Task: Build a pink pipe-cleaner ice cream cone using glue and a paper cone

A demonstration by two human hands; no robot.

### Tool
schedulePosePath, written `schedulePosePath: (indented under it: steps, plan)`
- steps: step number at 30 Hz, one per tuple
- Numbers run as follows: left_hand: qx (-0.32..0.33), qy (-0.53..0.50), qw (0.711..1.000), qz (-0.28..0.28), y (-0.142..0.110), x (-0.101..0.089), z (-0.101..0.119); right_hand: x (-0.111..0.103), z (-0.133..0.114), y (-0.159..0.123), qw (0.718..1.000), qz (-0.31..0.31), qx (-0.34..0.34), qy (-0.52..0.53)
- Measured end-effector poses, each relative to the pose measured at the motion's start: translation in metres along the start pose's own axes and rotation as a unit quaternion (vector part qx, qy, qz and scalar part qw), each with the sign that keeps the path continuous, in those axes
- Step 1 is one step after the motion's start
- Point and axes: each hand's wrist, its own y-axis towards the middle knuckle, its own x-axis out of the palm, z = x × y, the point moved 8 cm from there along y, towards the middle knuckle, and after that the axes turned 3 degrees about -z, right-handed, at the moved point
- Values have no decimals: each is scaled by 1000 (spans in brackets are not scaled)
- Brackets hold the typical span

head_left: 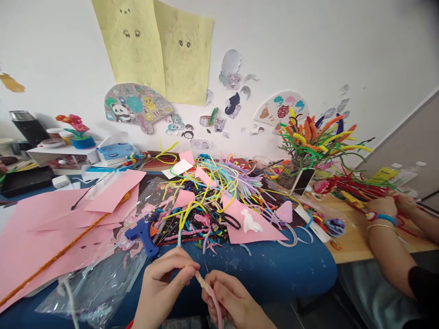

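Near the front edge of the blue table, my left hand [168, 283] pinches the upper end of a pink pipe cleaner [215, 301], whose top part looks wound with pale yellow. My right hand [233, 297] is closed around the same pipe cleaner lower down; some fingers are hidden behind it. A pale blue and yellow pipe cleaner [179, 235] rises behind my left hand; whether that hand holds it, I cannot tell. Beyond my hands lie a blue glue gun [146, 237], black-handled scissors [231, 221] and a pink sheet [252, 234] with a white lump [250, 221].
Loose pipe cleaners [236, 176] heap along the middle back. Pink sheets [58, 224] and clear plastic [99, 283] cover the left, crossed by an orange stem [68, 246]. A vase of pipe-cleaner flowers [291, 173] stands right, near a co-worker's hands [384, 208] at a wooden table.
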Motion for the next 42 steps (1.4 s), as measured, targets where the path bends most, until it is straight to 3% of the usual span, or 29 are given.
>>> schedulePosePath:
  steps: [4, 7, 15, 17, 20, 22, 26, 29, 34, 37, 42]
  plan:
    - [-35, -55, 997, -30, 0, 7, -10, 0, 4, 2, 999, -29, 12, 12]
    - [-23, -56, 997, -44, 5, 12, -8, 0, -1, 2, 1000, -28, -3, 5]
    - [106, 38, 991, -77, 12, 18, 28, 5, -22, 3, 998, -7, -47, -44]
    - [125, 73, 988, -60, 11, 18, 33, 3, -26, 4, 996, 35, -55, -61]
    - [87, 61, 994, -12, 14, 13, 24, -1, -28, 4, 994, 76, -71, -36]
    - [33, -54, 996, -62, 15, 21, 9, -1, -26, 5, 996, 64, -62, 10]
    - [-37, -282, 932, -227, 10, 47, -9, 10, -9, 5, 988, -55, 18, 140]
    - [-30, -298, 919, -255, 9, 49, -13, 18, 2, 4, 969, -138, 63, 196]
    - [-7, -309, 904, -297, 8, 58, -13, 25, 20, 6, 949, -208, 111, 210]
    - [10, -312, 888, -337, 2, 63, -14, 26, 30, 6, 946, -212, 128, 208]
    - [-31, -240, 846, -475, -19, 77, -31, 17, 47, 7, 959, -186, 131, 169]
